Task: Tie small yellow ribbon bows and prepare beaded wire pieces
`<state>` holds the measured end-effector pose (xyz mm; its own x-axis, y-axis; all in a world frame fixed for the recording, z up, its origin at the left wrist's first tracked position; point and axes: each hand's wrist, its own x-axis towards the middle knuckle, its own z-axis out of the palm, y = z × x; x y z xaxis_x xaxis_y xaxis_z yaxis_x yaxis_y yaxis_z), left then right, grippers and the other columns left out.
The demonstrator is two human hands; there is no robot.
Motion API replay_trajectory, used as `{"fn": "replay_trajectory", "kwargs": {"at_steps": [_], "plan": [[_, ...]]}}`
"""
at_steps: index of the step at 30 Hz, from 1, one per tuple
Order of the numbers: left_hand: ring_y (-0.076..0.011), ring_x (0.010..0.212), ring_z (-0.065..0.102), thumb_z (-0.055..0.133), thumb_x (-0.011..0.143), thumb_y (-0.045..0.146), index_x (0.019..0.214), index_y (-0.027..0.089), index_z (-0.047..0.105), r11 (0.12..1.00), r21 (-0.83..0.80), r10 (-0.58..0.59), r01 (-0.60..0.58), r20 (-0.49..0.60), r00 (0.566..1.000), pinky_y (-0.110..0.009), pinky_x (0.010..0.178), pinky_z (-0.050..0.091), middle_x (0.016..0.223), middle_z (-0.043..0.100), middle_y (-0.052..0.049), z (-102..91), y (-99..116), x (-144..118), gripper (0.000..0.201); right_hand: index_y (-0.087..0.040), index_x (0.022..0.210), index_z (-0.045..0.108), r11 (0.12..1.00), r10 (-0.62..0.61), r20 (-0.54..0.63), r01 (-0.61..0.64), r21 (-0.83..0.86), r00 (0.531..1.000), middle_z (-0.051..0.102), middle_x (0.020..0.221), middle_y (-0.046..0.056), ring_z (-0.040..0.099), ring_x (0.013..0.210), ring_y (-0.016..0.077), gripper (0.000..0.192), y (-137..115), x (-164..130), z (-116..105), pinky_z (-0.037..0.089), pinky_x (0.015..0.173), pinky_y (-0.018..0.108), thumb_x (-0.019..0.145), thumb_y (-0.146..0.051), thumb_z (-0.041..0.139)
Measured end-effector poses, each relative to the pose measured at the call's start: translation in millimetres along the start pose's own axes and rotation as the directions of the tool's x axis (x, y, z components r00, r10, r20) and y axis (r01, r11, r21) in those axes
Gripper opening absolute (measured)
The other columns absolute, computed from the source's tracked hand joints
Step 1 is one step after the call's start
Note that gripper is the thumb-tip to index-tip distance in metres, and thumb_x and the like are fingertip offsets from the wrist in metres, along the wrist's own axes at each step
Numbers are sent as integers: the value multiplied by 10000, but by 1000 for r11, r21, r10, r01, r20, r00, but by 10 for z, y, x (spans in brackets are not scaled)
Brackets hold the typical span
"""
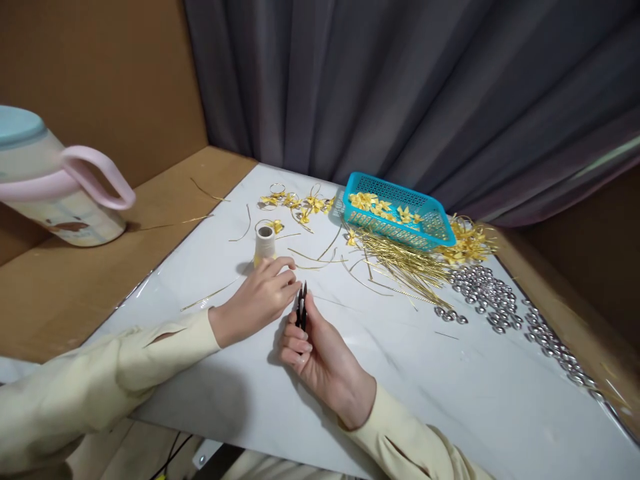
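Note:
My right hand (323, 357) is wrapped round a pair of black thread snips (303, 312), their two pointed blades upward and slightly apart. Close to the blade tips, my left hand (260, 297) has its fingers drawn together; whatever they pinch is too small to make out. Just behind the left hand stands a cone-shaped thread spool (265, 245), white at the top with yellow lower down, partly covered by the fingers. Beyond it lie yellow ribbon flowers (303, 202) with gold wire loops.
A blue basket (400, 230) holds yellow ribbon flowers. Before it lies a bundle of gold wire ties (405, 263). Silver bead-like pieces (485, 293) spread along the right side, near more yellow flowers (467, 241). A large handled cup (65, 193) stands at left.

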<state>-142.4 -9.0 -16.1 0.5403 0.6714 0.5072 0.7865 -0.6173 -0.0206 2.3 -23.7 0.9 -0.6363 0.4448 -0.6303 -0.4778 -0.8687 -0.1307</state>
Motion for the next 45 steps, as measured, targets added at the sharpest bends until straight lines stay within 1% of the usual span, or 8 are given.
{"fn": "replay_trajectory", "kwargs": {"at_steps": [5,10,19,23,28,34,38,45], "plan": [[-294,1055,511,508,890,83,879,77,663,998,63,-11,9,21,1000,-380,778,379,798,639,-88,-47,14,7,155,-147,618,449,1000,1,15,-1,-3,1000,236,473,-107,213,356,21,535,-21,0,-14,189,359,150,968,-525,305],[-306,1072,517,512,883,70,846,69,672,992,125,-20,17,22,1000,-382,767,370,793,641,-87,-72,23,-6,164,-147,616,449,1000,12,16,-12,-8,1000,244,477,-107,208,355,18,535,-26,1,-10,189,360,154,966,-527,310],[-307,1058,535,521,894,98,823,83,682,993,116,-11,9,17,1000,-390,770,366,767,655,-79,-69,20,12,176,-142,626,462,998,17,0,-17,-53,1000,242,458,-110,191,350,19,540,-37,1,-10,190,351,149,972,-523,299],[-304,1045,540,508,897,94,816,82,681,993,122,-6,5,11,1000,-389,769,368,764,654,-80,-73,22,6,191,-146,626,460,996,10,-9,-11,-87,1000,240,451,-111,165,351,22,532,-40,14,-8,167,344,148,974,-514,298],[-294,1027,547,475,908,91,779,93,675,990,138,-5,3,10,1000,-383,762,374,740,648,-81,-84,29,18,238,-156,618,447,989,-26,-25,22,-144,999,231,440,-117,137,357,21,507,-37,27,-10,131,338,147,944,-536,373],[-295,1014,554,469,906,89,759,97,669,987,162,-11,4,41,999,-386,750,374,706,636,-81,-111,32,24,248,-163,615,431,978,-58,-42,48,-203,997,205,444,-126,92,380,22,499,-18,39,-27,113,334,142,925,-553,410],[-285,1007,553,444,913,89,733,106,656,985,170,-7,-1,46,999,-385,756,388,738,642,-95,-107,39,13,278,-171,605,403,973,-68,-73,49,-227,995,194,454,-130,79,392,22,489,-18,40,-25,116,332,137,898,-558,466],[-285,1007,558,453,913,89,732,88,656,989,150,-5,-3,51,999,-384,760,398,743,636,-98,-124,40,14,271,-178,579,371,974,-39,-88,19,-224,995,173,443,-127,71,384,27,513,-34,22,-6,86,322,140,958,-524,348]]}}
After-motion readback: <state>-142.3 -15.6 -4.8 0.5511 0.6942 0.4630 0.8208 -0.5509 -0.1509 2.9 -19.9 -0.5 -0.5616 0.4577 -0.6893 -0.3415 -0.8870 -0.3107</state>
